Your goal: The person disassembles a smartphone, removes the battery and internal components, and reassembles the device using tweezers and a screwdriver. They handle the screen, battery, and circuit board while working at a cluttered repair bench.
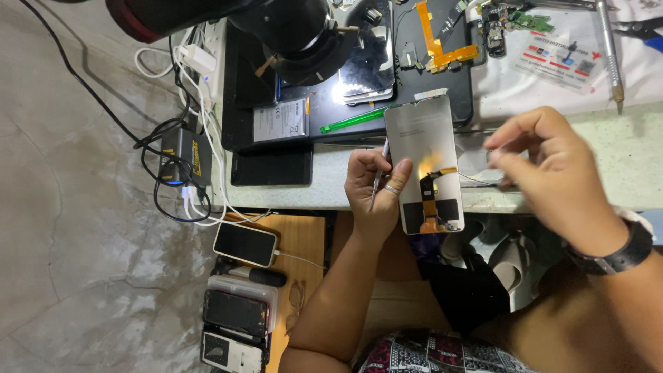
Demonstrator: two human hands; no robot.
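on the left, a phone [245, 244] lying on a wooden shelf below the bench [608, 148]. in the middle, left hand [373, 186] gripping the phone screen panel [423, 148] by its left edge, together with thin tweezers [378, 176], over the near bench edge. on the right, right hand [552, 162] with fingers pinched together, just beside the panel.

grey phone screen panel [423, 162], dark phone [245, 244]
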